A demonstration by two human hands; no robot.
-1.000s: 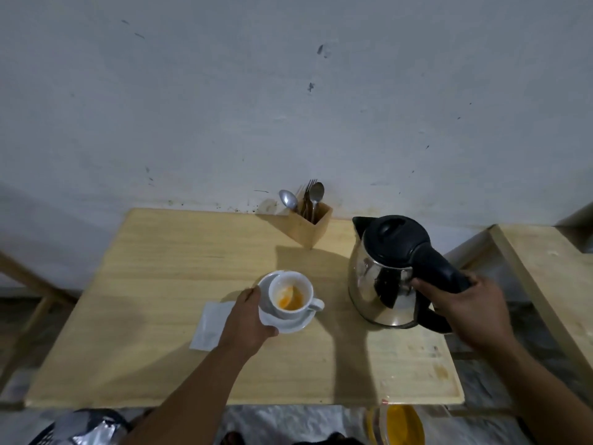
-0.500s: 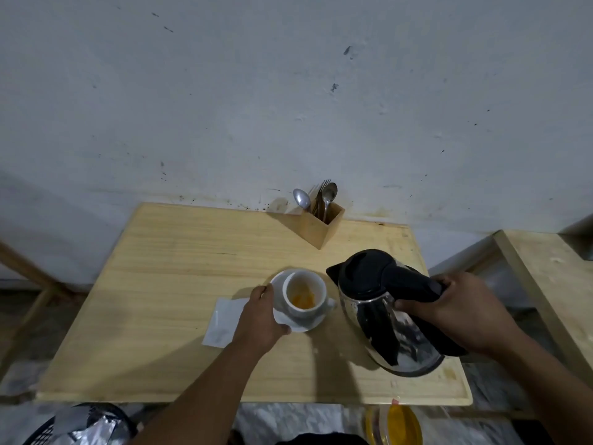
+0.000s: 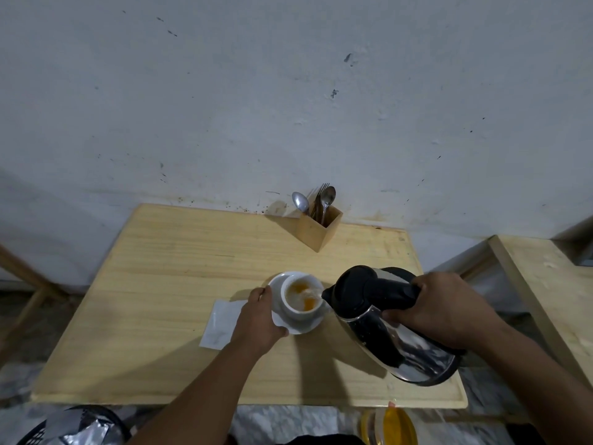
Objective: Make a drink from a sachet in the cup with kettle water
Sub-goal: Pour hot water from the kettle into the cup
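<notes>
Now pouring: right hand [image 3: 449, 308] clenched on tilted kettle [image 3: 390, 319], spout over the cup [image 3: 301, 298] mid-table, left hand [image 3: 260, 322] pinching saucer [image 3: 290, 327]; next, likely level off before overflow.

Against the stained pale wall [image 3: 288, 91] at the far edge of my wooden table [image 3: 167, 252] stands a small wooden holder [image 3: 317, 228] — two spoons [image 3: 329, 195] and a fork [image 3: 321, 191] upright inside. A second wooden surface [image 3: 545, 284] sits to my right — apart from the table.
</notes>
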